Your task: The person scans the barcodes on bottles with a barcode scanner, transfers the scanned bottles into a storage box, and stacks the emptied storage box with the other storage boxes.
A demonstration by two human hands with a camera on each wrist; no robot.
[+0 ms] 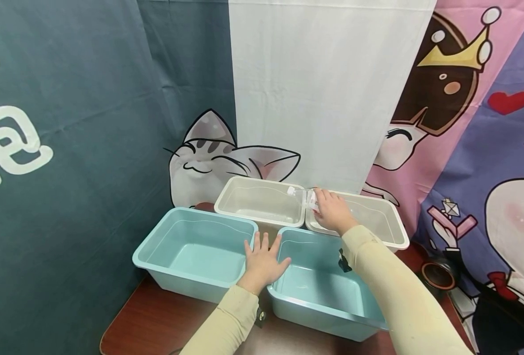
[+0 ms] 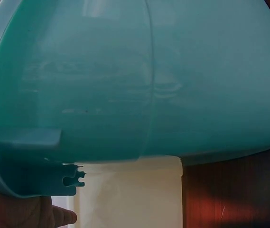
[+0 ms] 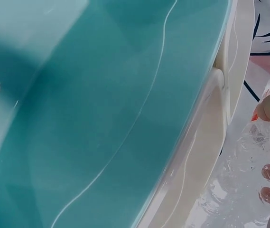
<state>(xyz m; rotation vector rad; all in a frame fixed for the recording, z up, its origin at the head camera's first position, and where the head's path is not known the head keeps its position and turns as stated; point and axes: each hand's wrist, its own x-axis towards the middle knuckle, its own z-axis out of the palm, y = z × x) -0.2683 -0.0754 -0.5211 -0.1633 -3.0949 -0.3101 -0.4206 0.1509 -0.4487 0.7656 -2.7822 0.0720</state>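
Note:
My right hand (image 1: 332, 213) grips a clear plastic bottle (image 1: 298, 193) with a white cap. The bottle lies sideways, its cap pointing left, above the adjoining ends of the left white bin (image 1: 262, 185) and the right white bin (image 1: 383, 209). Clear plastic (image 3: 248, 166) and several fingertips show at the right wrist view's edge. My left hand (image 1: 262, 264), fingers spread, is over the gap between the left blue bin (image 1: 186, 285) and the right blue bin (image 1: 324, 323). In the left wrist view, part of that hand (image 2: 21, 211) shows beside a blue rim.
The bins stand on a reddish-brown table (image 1: 155, 318), white ones behind blue. A printed cloth (image 1: 324, 88) hangs close behind them. At the right, a dark round object (image 1: 439, 276) with a brown rim stands near the bins.

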